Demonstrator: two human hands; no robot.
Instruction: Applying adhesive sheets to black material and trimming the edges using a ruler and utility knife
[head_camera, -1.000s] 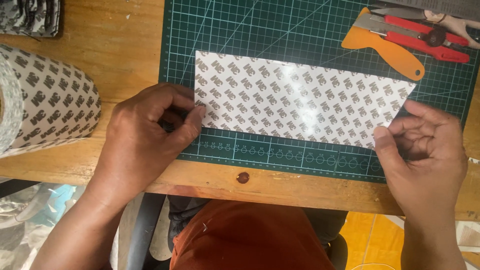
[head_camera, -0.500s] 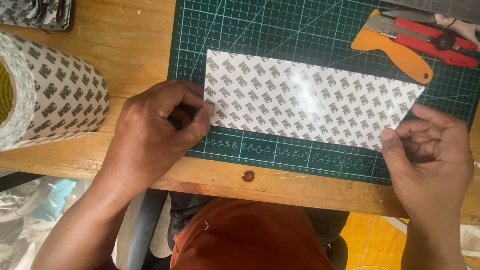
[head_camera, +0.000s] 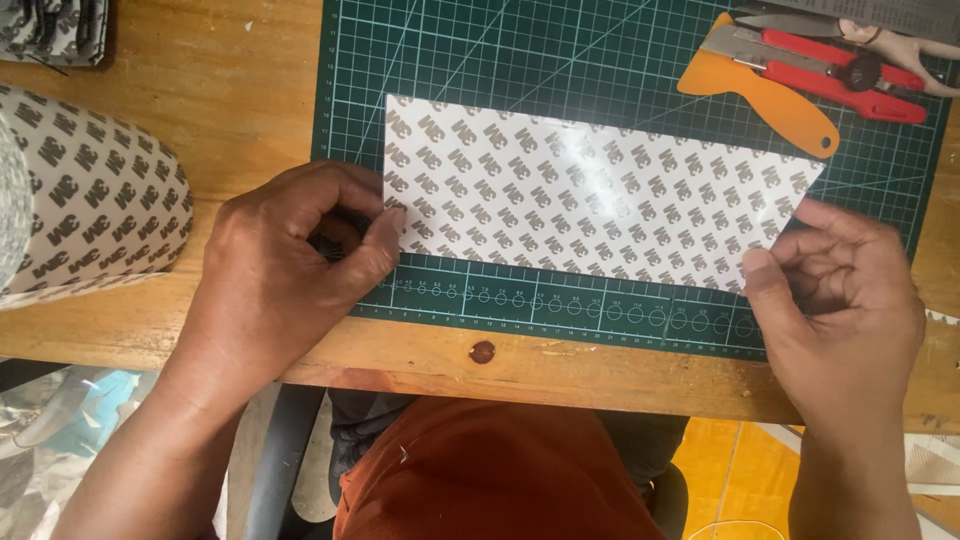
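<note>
The rectangular white adhesive sheet with a grey repeat print lies flat on the green gridded cutting mat, already cut free of the large printed roll at the wooden worktop's left edge. The left hand pinches the sheet's left edge; the right hand pinches its lower right corner. No backing looks lifted yet, so peeling appears outstanding. The orange plastic scraper and red utility knife rest unused at the mat's far right corner

Wooden worktop, one knot near its front edge. Lying directly on it: a green gridded cutting mat at centre right, and a large patterned roll on its side, left.
</note>
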